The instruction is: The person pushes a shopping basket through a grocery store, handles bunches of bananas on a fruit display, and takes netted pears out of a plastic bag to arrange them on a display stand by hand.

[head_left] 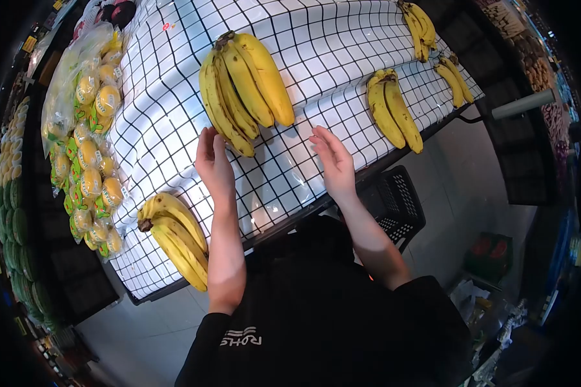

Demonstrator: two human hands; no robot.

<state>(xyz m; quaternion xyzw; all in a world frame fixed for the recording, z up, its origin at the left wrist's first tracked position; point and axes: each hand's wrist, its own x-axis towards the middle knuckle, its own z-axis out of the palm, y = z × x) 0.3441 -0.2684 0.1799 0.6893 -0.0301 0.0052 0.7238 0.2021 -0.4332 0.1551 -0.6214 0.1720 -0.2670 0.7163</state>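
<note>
A large bunch of ripe bananas [242,84] lies on the checked cloth [277,174], stems toward the far side. My left hand [214,161] is just below its left tips, fingers extended; I cannot tell whether they touch the fruit. To the lower right of the bunch, my right hand [333,159] hovers apart from it, palm turned inward and fingers stretched out, holding nothing. Another bunch of bananas [177,235] rests at the near left edge, beside my left forearm. Farther right lies a smaller banana bunch [394,109] with a few brown marks.
Bagged yellow fruit [90,174] lines the table's left side. At the far right are two more small banana bunches, one upper [419,29] and one lower [455,79]. A black plastic basket [394,203] stands under the near edge. Produce shelves [19,213] flank the left.
</note>
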